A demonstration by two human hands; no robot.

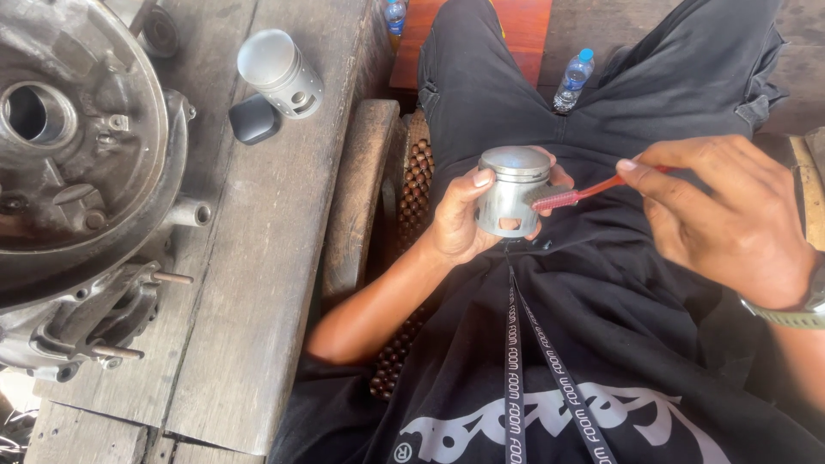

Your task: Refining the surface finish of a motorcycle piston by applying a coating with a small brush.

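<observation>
My left hand (460,219) grips a grey metal piston (512,191) upright over my lap, fingers wrapped around its skirt. My right hand (730,215) holds a red toothbrush (577,196) by its handle. The brush's bristled head touches the right side of the piston. A wristwatch (795,314) sits on my right wrist.
A worn wooden bench (249,283) stands to the left. On it lie a large grey engine casing (82,180), a second piston (279,71) lying on its side, and a small dark rounded object (253,119). Two plastic water bottles (573,79) stand on the floor beyond my knees.
</observation>
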